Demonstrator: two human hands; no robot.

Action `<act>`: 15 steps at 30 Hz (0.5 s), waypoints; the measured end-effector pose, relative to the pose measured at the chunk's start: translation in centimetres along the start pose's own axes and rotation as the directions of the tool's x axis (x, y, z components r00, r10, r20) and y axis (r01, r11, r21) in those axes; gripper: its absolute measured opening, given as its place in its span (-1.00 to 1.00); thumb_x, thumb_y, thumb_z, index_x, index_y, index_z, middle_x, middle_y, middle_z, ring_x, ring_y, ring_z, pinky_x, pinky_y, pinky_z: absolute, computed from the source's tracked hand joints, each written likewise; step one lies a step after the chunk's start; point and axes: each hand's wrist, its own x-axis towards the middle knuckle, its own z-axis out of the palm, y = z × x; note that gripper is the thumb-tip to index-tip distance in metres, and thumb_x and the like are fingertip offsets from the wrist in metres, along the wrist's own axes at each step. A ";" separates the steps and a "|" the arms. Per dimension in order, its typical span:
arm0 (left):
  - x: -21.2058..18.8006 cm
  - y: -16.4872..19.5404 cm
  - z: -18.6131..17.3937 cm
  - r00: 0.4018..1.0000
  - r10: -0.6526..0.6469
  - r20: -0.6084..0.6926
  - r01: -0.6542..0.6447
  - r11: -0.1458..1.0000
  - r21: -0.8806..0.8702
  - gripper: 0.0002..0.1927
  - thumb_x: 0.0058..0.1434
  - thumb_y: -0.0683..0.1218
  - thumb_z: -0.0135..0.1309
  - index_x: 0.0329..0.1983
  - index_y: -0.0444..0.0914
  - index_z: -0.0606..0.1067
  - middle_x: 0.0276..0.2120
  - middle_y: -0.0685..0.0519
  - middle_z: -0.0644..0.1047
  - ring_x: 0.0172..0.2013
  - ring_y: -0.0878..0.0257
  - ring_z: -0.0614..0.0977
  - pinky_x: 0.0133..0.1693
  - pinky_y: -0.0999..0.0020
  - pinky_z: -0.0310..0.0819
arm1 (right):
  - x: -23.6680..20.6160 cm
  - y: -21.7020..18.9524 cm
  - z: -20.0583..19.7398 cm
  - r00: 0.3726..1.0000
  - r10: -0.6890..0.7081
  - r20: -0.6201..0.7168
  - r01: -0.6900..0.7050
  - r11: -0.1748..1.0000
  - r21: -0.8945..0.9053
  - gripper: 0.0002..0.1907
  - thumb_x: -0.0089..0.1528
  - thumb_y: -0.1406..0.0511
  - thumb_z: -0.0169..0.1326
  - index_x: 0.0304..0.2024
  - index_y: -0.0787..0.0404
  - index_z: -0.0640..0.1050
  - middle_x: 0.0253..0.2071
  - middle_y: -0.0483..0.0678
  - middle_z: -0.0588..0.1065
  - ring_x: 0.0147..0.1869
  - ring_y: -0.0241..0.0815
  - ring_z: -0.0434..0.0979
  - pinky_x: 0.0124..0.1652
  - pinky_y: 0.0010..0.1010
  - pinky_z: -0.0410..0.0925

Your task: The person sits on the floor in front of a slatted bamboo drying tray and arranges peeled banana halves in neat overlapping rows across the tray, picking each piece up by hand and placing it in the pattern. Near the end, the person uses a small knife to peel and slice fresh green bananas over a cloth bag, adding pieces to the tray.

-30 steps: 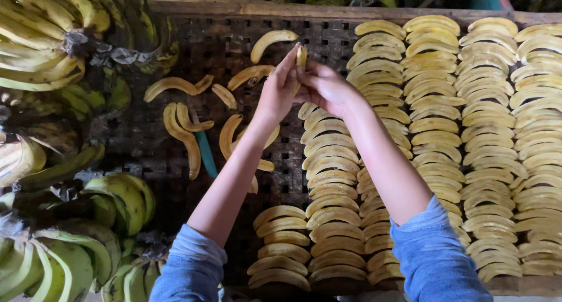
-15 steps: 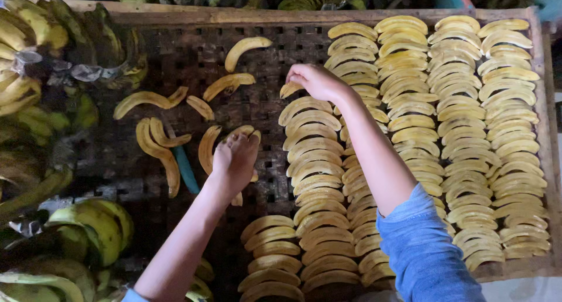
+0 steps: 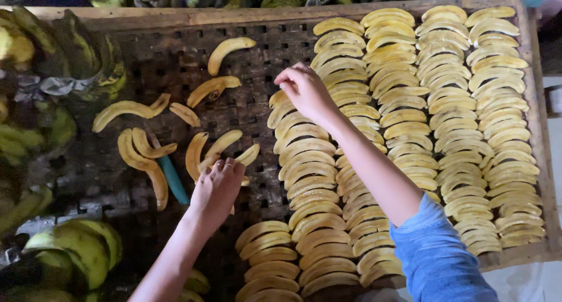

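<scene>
The left hand (image 3: 216,188) lies palm-down over the loose banana slices (image 3: 219,147) near the middle of the woven tray (image 3: 175,50), its fingers (image 3: 225,166) spread and bent onto the one or two slices beneath them; whether it has closed on one I cannot tell, since the hand covers what lies under it. The right hand (image 3: 304,88) is up at the top of the shorter row of laid slices (image 3: 304,155), fingers curled in a light pinch, touching or just setting the topmost piece there; what exactly sits between the fingertips is hidden.

The slices are long, thin lengthwise cuts of peeled banana, pale yellow and curved. I'd judge them very light, soft and limp, a bit tacky on the cut face, and quick to snap or smear if bent or squeezed. Best taken near the middle with flat fingertips, or slid a finger under and lifted along the length, not pulled by a tip.

A blue-handled knife (image 3: 172,179) lies among the loose slices just left of that hand. Neat overlapping rows (image 3: 456,120) fill the right side, and unpeeled green bananas (image 3: 76,249) are heaped at the left edge
</scene>
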 end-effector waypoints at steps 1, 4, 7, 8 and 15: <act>-0.1 0.2 0.1 1.000 0.008 -0.017 -0.007 0.999 0.047 -0.51 -0.21 -0.16 0.21 -0.13 -0.20 0.43 -0.13 0.01 0.50 -0.05 0.07 0.58 -0.12 0.14 0.51 | -0.5 -0.8 0.1 0.999 0.040 0.037 -0.041 0.999 0.033 -0.93 0.32 0.39 0.13 -0.14 0.20 0.59 -0.23 -0.05 0.52 -0.22 -0.21 0.57 -0.22 -0.41 0.42; 0.0 0.8 0.2 1.000 -0.012 0.016 0.009 0.986 0.165 -0.52 -0.16 -0.14 0.26 -0.11 -0.20 0.43 -0.12 0.02 0.50 -0.09 0.12 0.59 -0.16 0.21 0.54 | -2.4 -3.1 0.2 0.994 0.002 0.106 -0.013 0.994 0.109 -0.93 0.35 0.37 0.11 -0.12 0.19 0.59 -0.24 -0.09 0.57 -0.26 -0.27 0.58 -0.25 -0.42 0.43; 0.2 1.3 -0.3 0.999 -0.045 0.029 0.037 0.967 0.250 -0.59 -0.03 -0.14 0.26 -0.11 -0.19 0.41 -0.12 0.04 0.50 -0.14 0.15 0.60 -0.24 0.24 0.57 | -4.1 -4.5 0.1 0.983 -0.003 0.183 -0.026 0.987 0.157 -0.89 0.35 0.35 0.11 -0.08 0.20 0.58 -0.24 -0.09 0.59 -0.26 -0.30 0.58 -0.28 -0.43 0.41; 0.3 1.3 -0.6 0.998 -0.051 0.026 0.042 0.960 0.276 -0.59 -0.01 -0.13 0.27 -0.10 -0.18 0.41 -0.12 0.05 0.50 -0.15 0.17 0.61 -0.26 0.25 0.58 | -4.4 -4.7 0.2 0.974 0.058 0.217 -0.102 0.974 0.201 -0.85 0.35 0.33 0.10 -0.05 0.20 0.57 -0.25 -0.08 0.60 -0.26 -0.30 0.59 -0.28 -0.43 0.43; 1.9 -0.2 -4.5 0.999 -0.048 -0.009 0.042 0.945 -0.324 -0.74 0.22 -0.13 0.18 -0.07 -0.24 0.41 -0.18 -0.05 0.52 -0.11 -0.02 0.61 -0.22 0.12 0.55 | -5.5 -3.5 2.0 0.665 0.278 0.693 -0.731 0.430 0.529 -0.62 0.37 0.11 -0.07 0.13 0.17 0.47 -0.12 0.00 0.60 -0.16 -0.23 0.66 -0.16 -0.38 0.58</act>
